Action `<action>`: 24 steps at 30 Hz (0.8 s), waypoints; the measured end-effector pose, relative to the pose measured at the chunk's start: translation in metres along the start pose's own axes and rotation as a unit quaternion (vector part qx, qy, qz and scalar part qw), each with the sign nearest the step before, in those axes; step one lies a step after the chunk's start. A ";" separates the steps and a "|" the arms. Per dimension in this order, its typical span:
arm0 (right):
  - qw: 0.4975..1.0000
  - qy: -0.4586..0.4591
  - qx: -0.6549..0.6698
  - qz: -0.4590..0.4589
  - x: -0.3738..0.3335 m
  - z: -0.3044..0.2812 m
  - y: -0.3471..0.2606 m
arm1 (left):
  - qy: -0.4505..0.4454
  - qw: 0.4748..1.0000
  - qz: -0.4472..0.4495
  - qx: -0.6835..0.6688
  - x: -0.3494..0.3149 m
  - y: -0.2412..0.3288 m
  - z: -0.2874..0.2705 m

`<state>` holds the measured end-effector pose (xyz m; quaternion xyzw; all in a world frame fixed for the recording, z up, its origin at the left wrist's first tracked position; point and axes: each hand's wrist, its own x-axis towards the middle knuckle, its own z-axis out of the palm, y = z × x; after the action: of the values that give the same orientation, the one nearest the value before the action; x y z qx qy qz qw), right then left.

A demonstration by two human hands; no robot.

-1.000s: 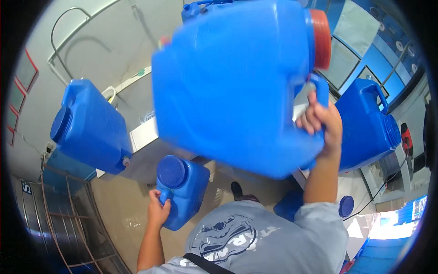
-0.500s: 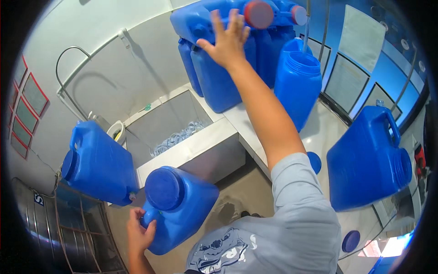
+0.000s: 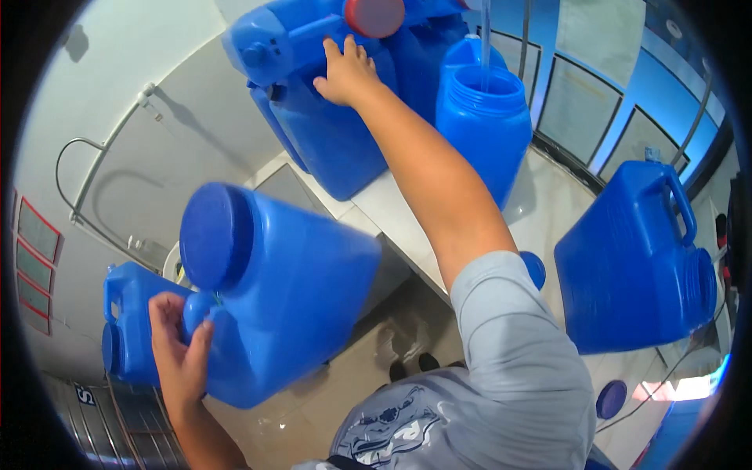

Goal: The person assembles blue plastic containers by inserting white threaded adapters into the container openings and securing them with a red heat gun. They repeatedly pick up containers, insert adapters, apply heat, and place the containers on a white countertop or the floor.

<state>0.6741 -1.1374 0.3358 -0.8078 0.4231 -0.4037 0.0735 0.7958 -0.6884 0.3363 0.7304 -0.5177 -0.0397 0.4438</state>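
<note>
My left hand (image 3: 178,348) is closed around the handle of a blue water jug (image 3: 294,274) with a dark blue cap, which hangs tilted over the floor in front of me. With fingers spread, my right hand (image 3: 347,74) reaches over the upper blue jug (image 3: 258,47), which lies on its side with a red cap (image 3: 374,14). Its fingertips are at that jug's lower edge; whether they press on it I cannot tell. Under it stands another blue jug (image 3: 329,141). Just right of my right arm, an uncapped blue jug (image 3: 482,129) has a clear stream or tube running into its mouth.
Another uncapped blue jug (image 3: 627,266) leans at the right, and a capped one (image 3: 141,313) stands at the left. Loose blue caps lie at the right (image 3: 611,399) and beside my arm (image 3: 533,270). A tiled ledge (image 3: 399,211) borders a basin. A wall pipe (image 3: 110,149) runs at the left.
The jug in my left hand has come up nearer to me and covers most of the basin. My right hand has lowered onto or close to the upper jug. The view has shifted.
</note>
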 end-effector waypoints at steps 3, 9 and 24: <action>0.988 0.098 0.118 -0.022 -0.031 -0.030 -0.008 | -0.045 0.996 -0.012 -0.078 0.041 -0.004 0.016; 0.925 0.098 0.364 -0.050 -0.215 -0.096 -0.009 | -0.300 0.895 -0.060 -0.324 0.147 0.000 0.061; 0.910 0.127 0.025 0.395 -0.587 -0.312 0.006 | -0.237 0.926 0.291 -0.045 0.270 0.037 0.197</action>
<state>0.2614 -0.6356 0.1935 -0.5150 0.7031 -0.4511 0.1923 0.7920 -1.0240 0.3512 0.4960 -0.7955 -0.1040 0.3321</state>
